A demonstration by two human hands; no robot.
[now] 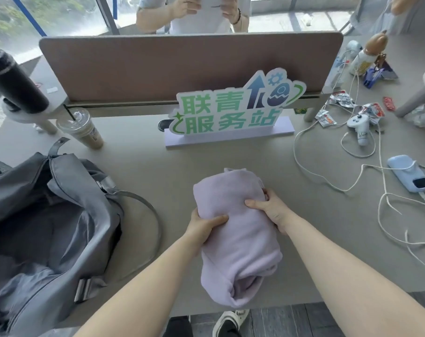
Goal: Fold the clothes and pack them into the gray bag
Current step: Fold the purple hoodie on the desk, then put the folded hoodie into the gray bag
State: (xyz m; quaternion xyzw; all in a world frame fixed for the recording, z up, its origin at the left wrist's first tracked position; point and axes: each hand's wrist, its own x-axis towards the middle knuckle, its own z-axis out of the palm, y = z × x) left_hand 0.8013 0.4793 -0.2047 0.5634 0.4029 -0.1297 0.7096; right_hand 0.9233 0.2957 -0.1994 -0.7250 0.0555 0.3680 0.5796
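Bright daylight thru windows (60,13), soft shadows, wide-angle edge distortion, slight blur

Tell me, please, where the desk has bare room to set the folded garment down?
Bare desk lies between the gray bag, the sign and the garment. Another patch lies between the garment and the white cables. The right side is crowded with cables, wrappers and a controller.

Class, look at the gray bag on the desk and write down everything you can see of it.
The gray bag is a soft duffel of smooth woven fabric, lying slumped on the desk's left side. Its top gapes open, showing a dark inside; whether anything lies in it cannot be told. A gray strap loops out onto the desk, and a webbing tab with a buckle hangs at its near end. Neither hand touches it; the folded lilac garment lies apart, to its right.
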